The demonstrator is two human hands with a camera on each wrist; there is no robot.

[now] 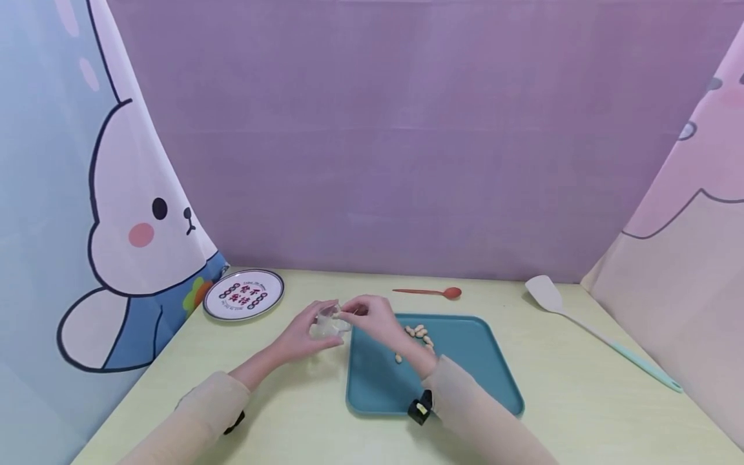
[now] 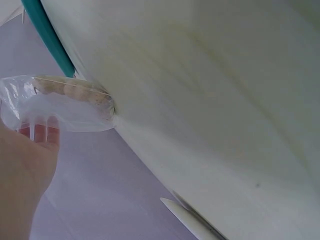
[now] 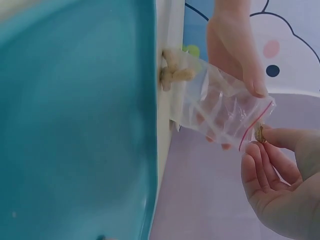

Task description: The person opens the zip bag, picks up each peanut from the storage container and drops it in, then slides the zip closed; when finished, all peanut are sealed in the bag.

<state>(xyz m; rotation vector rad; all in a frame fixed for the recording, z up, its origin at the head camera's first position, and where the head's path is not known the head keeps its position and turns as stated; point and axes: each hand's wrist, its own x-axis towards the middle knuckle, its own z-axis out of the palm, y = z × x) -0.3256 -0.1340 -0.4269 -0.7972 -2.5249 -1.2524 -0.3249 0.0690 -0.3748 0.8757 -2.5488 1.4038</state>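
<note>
Peanut (image 3: 259, 134), pinched by the right hand (image 3: 287, 200), sits at the mouth of the bag (image 3: 215, 107), gripped by the left hand (image 3: 232, 55), long axis running down toward the bench (image 1: 302, 420).

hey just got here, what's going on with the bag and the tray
A person's left hand holds a clear plastic bag with some peanuts at its bottom. The right hand pinches one more peanut right at the bag's mouth. Several others lie on the blue-green tray, under and beside the right forearm. The plate, red spoon and spatula lie untouched on the table.
</note>
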